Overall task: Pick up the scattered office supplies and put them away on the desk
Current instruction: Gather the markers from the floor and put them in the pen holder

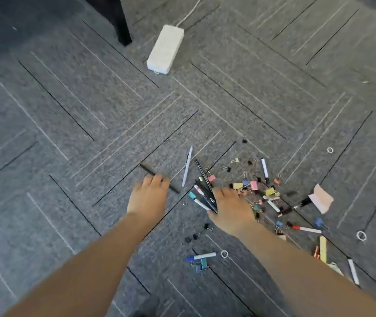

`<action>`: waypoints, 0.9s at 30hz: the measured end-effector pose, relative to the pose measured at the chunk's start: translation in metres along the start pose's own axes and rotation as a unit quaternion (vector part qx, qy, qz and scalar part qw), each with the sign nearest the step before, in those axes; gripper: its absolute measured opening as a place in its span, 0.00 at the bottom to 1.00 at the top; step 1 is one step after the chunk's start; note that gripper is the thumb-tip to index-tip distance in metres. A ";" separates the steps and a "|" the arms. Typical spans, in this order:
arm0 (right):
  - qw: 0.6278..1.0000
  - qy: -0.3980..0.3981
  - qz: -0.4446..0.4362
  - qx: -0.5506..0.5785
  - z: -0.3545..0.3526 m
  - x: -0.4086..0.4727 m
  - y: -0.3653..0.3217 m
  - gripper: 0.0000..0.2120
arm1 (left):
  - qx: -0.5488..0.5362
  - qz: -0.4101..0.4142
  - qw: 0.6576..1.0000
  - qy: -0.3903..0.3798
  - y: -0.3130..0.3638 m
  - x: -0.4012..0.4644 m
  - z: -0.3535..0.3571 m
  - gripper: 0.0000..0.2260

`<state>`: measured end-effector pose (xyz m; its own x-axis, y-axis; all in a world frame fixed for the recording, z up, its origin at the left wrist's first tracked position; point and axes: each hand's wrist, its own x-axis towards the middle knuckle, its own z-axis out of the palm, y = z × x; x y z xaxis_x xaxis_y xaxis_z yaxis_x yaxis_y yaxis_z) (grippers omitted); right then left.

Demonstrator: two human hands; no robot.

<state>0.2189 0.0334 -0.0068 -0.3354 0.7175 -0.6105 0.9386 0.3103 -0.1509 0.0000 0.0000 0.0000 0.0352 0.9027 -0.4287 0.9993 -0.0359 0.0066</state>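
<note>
Office supplies lie scattered on the grey carpet. My left hand (149, 195) reaches down over a thin black pen (147, 170), fingertips touching it; whether it grips the pen is unclear. My right hand (229, 209) holds a bundle of pens and markers (205, 192), dark and white ones fanning up to the left. A white pen (187, 167) lies between the hands. Several coloured binder clips (254, 185) and a black-capped white marker (264, 169) lie to the right of my right hand. A blue-capped marker (202, 256) lies nearer me.
A white power strip (165, 50) with its cord sits further away, beside a black furniture leg (119, 21). White rubber bands (361, 235), a folded paper (321, 200), a red-capped marker (307, 229) and a yellow strip (323, 249) lie at right.
</note>
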 end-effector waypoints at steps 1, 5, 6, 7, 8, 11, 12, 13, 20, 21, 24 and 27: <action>1.000 -0.001 -0.011 -0.020 0.014 0.014 0.000 0.29 | 0.020 0.005 1.000 -0.006 0.000 0.014 0.015 0.25; 0.997 0.038 -0.011 -0.069 0.055 0.058 0.002 0.29 | 0.089 0.034 0.995 -0.016 -0.001 0.059 0.069 0.25; 0.996 0.044 -0.005 -0.078 0.062 0.062 0.001 0.27 | 0.107 0.038 0.993 -0.018 0.001 0.063 0.079 0.24; 0.994 0.060 -0.001 -0.088 0.069 0.066 0.002 0.26 | 0.124 0.044 0.991 -0.012 0.001 0.068 0.087 0.22; 0.993 0.071 0.003 -0.092 0.072 0.068 0.002 0.24 | 0.120 0.046 0.992 0.000 0.002 0.071 0.093 0.19; 0.992 0.087 0.009 -0.089 0.080 0.072 -0.002 0.22 | 0.110 0.053 0.992 0.011 0.001 0.070 0.108 0.10; 0.992 0.085 0.013 -0.088 0.083 0.071 -0.003 0.21 | 0.101 0.047 0.994 -0.003 0.002 0.066 0.110 0.10; 0.992 0.085 0.020 -0.088 0.085 0.070 -0.004 0.19 | 0.079 0.028 0.996 -0.016 0.004 0.060 0.110 0.10; 0.978 0.163 0.057 0.117 0.065 0.067 0.012 0.11 | -0.242 -0.176 0.952 0.061 0.029 0.084 0.081 0.09; 0.967 0.177 0.087 0.164 0.059 0.072 0.018 0.10 | -0.257 -0.176 0.948 0.062 0.035 0.095 0.076 0.10; 0.957 0.169 0.127 0.200 0.044 0.092 0.031 0.11 | -0.256 -0.184 0.948 0.039 0.052 0.124 0.068 0.18; 0.967 0.139 0.117 0.180 0.034 0.108 0.027 0.15 | -0.220 -0.203 0.954 0.010 0.060 0.142 0.073 0.18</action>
<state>0.2106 0.0980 -0.1039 -0.0726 0.8976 -0.4348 0.9418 -0.0818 -0.3260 0.0644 0.0945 -0.1264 -0.3603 0.8124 -0.4585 0.8377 0.4980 0.2241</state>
